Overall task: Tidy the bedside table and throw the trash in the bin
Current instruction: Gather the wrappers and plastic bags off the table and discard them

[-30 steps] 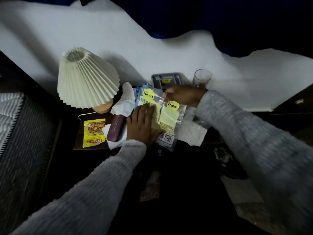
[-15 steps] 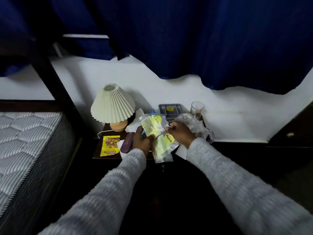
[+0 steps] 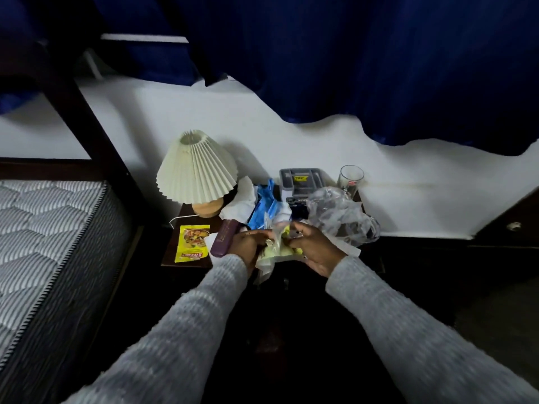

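A crumpled clear-and-yellow plastic wrapper (image 3: 277, 248) is bunched between my left hand (image 3: 246, 246) and my right hand (image 3: 316, 247) at the front edge of the dark bedside table (image 3: 170, 259). Both hands grip it. On the table lie a yellow snack sachet (image 3: 192, 242), a maroon case (image 3: 225, 238), white tissue (image 3: 240, 201), a blue wrapper (image 3: 267, 204) and a crumpled clear plastic bag (image 3: 339, 215). No bin is visible.
A pleated cream lamp (image 3: 197, 167) stands at the table's back left. A grey tray (image 3: 302, 180) and a drinking glass (image 3: 351, 179) sit at the back by the white wall. A mattress (image 3: 49, 234) lies to the left, dark cabinet (image 3: 510, 225) to the right, blue curtain above.
The wrapper was flat under my hands, then lifted, and is now scrunched small between them. The view has pulled back and up from the table.
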